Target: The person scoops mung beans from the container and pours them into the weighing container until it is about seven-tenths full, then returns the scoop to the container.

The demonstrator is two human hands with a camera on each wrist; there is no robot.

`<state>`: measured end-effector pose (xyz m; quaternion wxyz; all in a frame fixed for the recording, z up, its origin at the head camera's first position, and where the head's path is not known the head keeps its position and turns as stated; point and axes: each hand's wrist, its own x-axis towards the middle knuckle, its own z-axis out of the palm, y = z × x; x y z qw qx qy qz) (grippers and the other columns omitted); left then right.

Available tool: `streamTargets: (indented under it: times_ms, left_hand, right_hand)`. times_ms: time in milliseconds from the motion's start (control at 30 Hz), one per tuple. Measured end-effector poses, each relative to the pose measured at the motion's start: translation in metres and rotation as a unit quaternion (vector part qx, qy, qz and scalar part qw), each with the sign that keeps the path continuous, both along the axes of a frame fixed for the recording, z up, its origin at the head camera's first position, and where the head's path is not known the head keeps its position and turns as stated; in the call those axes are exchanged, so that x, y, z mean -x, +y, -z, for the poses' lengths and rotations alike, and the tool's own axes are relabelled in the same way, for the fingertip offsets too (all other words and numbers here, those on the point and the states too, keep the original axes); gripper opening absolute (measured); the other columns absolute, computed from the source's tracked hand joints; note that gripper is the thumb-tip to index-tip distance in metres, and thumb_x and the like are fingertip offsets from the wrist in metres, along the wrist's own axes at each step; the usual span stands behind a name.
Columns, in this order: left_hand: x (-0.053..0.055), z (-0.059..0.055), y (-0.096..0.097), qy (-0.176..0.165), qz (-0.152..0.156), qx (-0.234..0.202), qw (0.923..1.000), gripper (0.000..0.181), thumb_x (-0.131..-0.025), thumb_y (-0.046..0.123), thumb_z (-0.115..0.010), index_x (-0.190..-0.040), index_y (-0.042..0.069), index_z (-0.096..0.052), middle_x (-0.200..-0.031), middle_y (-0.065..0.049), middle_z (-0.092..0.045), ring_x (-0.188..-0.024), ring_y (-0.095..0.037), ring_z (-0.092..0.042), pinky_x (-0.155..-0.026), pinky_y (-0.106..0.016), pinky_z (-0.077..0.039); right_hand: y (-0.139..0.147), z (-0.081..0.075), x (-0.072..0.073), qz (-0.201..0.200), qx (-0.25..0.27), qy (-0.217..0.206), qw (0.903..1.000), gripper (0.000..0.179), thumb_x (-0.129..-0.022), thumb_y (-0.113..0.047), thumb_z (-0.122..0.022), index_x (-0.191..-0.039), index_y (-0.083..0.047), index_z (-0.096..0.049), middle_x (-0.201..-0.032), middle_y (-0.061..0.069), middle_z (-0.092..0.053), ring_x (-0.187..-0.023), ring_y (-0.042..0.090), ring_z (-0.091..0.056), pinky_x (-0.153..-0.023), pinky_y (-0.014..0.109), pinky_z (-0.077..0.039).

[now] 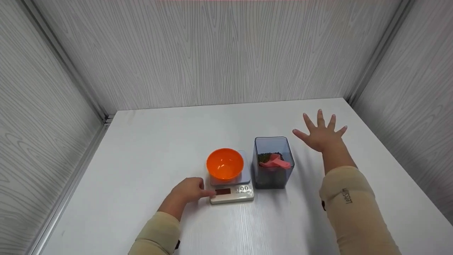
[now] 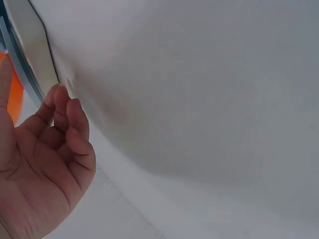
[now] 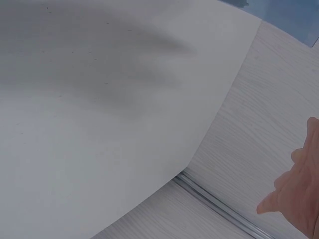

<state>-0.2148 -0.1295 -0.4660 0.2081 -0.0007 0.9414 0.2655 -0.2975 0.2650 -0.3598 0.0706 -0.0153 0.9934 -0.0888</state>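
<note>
My left hand point(image 1: 189, 190) is at the front left corner of a white kitchen scale point(image 1: 242, 193), its fingers curled and its thumb at the edge beside the dark display. In the left wrist view, the curled fingers point(image 2: 62, 107) meet the scale's side point(image 2: 37, 47). An orange bowl point(image 1: 225, 164) sits on the scale's platform. To the right stands a clear bluish container point(image 1: 270, 179) with dark granules and a pink scoop point(image 1: 276, 162). My right hand point(image 1: 322, 136) is spread wide, holding nothing, to the right of the container.
A white table point(image 1: 159, 141) carries everything. Pale wood-grain panels rise behind it point(image 1: 226, 53) and at both sides. Metal trim point(image 1: 70, 187) runs along the left edge. In the right wrist view, a table corner point(image 3: 174, 154) shows beside the right hand.
</note>
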Motion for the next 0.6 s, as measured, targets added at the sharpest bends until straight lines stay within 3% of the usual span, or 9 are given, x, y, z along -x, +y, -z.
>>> streamTargets:
  times_ms: [167, 433, 600]
  left_hand:
    - [-0.001, 0.007, 0.011, -0.024, 0.006, -0.023, 0.9994, 0.041, -0.069, 0.049, -0.073, -0.086, 0.016, -0.058, -0.078, -0.003, -0.056, -0.076, -0.021, -0.050, -0.065, -0.034, -0.041]
    - [0.000, 0.014, 0.012, -0.019, 0.002, -0.036, 0.9992, 0.039, -0.069, 0.048, -0.074, -0.085, 0.017, -0.058, -0.078, -0.001, -0.056, -0.077, -0.020, -0.050, -0.068, -0.034, -0.041]
    - [0.000, 0.017, 0.011, -0.006, 0.021, -0.022, 0.9995, 0.040, -0.070, 0.050, -0.072, -0.083, 0.016, -0.057, -0.078, 0.000, -0.055, -0.077, -0.019, -0.049, -0.068, -0.034, -0.039]
  right_hand:
    - [-0.002, 0.000, -0.001, 0.000, 0.004, -0.003, 1.0000, 0.091, -0.077, -0.080, -0.017, -0.146, -0.024, 0.002, -0.146, 0.021, 0.021, -0.125, 0.052, 0.025, -0.082, 0.075, 0.014]
    - [-0.001, -0.001, -0.003, -0.005, 0.003, -0.008, 0.9999, 0.090, -0.078, -0.079, -0.018, -0.147, -0.024, 0.001, -0.147, 0.022, 0.020, -0.126, 0.052, 0.023, -0.084, 0.075, 0.012]
    - [-0.003, -0.004, -0.002, -0.025, -0.006, -0.010, 0.9996, 0.090, -0.078, -0.080, -0.016, -0.147, -0.025, 0.001, -0.147, 0.021, 0.019, -0.128, 0.052, 0.020, -0.085, 0.075, 0.008]
